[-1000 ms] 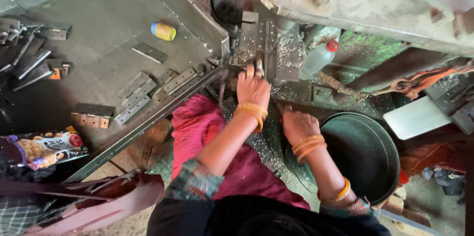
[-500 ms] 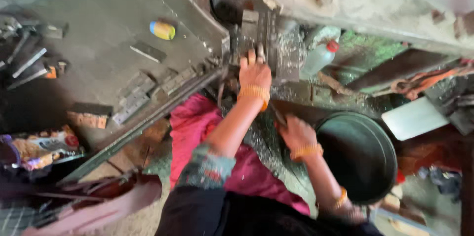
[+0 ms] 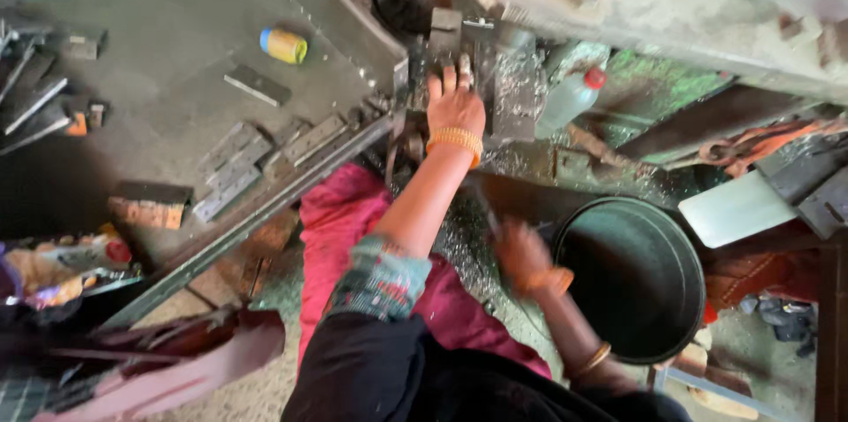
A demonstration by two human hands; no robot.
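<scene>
Workshop floor seen from above. I am reaching my left hand [image 3: 456, 104] forward and pressing it flat, fingers spread, on the metal block [image 3: 473, 64] of a grimy machine at the far centre; the hand is resting open on the part, not closed round it. My right hand [image 3: 523, 256] is hanging low and near, blurred, just left of the dark round metal basin [image 3: 638, 276]; I cannot tell whether it is open or gripping anything. The two hands are lying well apart. Orange bangles are showing on both wrists.

Surface: a dusty grey slab is stretching to the left, bounded by a long steel bar [image 3: 265, 214] running diagonally from the near left to the machine. Flat metal plates [image 3: 234, 170] are lying on it in loose groups, with a yellow-and-blue cylinder [image 3: 283, 45] farther off and dark tools at the far left edge. A plastic bottle with a red cap [image 3: 570, 97] is leaning right of the block. Metal shavings are littering the ground round my red garment [image 3: 344, 219]. A pale flat panel [image 3: 740, 208] is lying to the right.
</scene>
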